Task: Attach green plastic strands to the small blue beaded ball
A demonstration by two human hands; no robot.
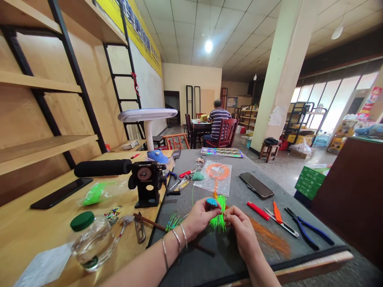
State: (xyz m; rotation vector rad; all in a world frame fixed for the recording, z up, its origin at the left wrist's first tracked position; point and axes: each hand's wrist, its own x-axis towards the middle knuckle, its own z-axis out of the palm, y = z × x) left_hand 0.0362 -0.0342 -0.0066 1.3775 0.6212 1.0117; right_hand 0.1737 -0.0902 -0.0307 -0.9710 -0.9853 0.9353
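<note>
My left hand (197, 218) is closed on a bundle of bright green strands (220, 224) above the dark mat. A small blue, round-topped piece (212, 203) shows at its thumb and fingers. My right hand (239, 225) pinches at the right side of the bundle's middle; what sits between its fingertips is too small to make out. Orange-brown strands (271, 236) lie to the right of that hand, partly behind it. More green-blue strands (174, 221) rest at a brown stick left of my left wrist.
A black hand-cranked device (148, 185) and a green-capped jar (92, 243) stand left. On the right lie a phone (256, 185), a red pen-like tool (258, 210), orange-handled snips (277, 213) and blue pliers (309, 229). A plastic bag (225, 187) lies ahead; a person (220, 121) sits far back.
</note>
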